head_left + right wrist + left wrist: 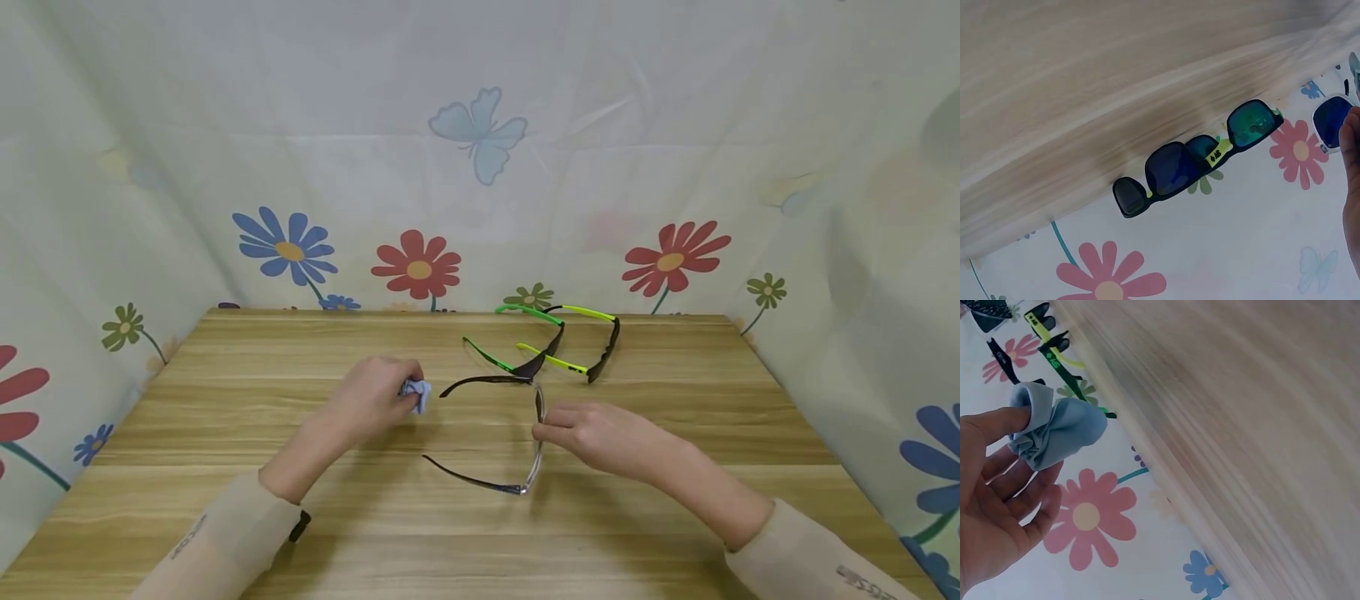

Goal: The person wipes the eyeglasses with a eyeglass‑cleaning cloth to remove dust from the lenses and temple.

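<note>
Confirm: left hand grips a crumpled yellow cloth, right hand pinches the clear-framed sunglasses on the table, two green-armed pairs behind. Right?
Not quite: the cloth is light blue, not yellow, as the left wrist view shows plainly. The rest stands: the left hand grips it, the right hand pinches the clear-framed sunglasses on the table, and two green-armed pairs lie behind.

Desk [225,433] in front, printed curtain [480,208] behind and on both sides. Left hand [371,400] rests on desk left of centre, cloth [417,392] pinched at its fingertips. Right hand [600,433] right of centre, touching front of clear-framed glasses [525,450], which lie between the hands, arms pointing left. Behind those, toward desk's far edge, two more sunglasses [555,350] side by side, close together, well apart from cloth.
</note>
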Demonstrator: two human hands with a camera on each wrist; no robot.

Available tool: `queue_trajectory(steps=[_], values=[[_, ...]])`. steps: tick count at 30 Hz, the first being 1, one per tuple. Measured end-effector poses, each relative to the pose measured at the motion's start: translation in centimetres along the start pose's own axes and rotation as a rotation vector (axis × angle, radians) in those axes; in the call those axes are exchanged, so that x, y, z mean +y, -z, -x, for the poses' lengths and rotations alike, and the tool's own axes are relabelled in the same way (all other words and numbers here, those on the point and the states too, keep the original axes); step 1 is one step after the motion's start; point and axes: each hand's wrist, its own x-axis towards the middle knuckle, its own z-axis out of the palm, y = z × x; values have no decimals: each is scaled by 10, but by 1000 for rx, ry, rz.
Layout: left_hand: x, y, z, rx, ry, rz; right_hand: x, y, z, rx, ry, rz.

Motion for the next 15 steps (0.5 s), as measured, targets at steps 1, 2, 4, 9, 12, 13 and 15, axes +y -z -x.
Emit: queue_trajectory(steps=[1,2,4,9,12,13,15], values=[[0,0,-1,6,-3,0,0,-1,0,4,5,-6],[1,0,-2,13,-9,1,0,-2,0,8,8,-7],[4,-1,-3,28,-25,2,-1,-4,-1,16,13,-12],[12,-3,-7,63,-54,19,-4,-8,-4,24,27,-17],[15,-5,-8,65,-57,16,-6,-9,-6,20,34,-12],[16,-6,-8,64,-57,15,-7,-9,-7,17,35,-9],[19,-6,-9,64,-61,16,-8,-10,-8,12,37,-3]])
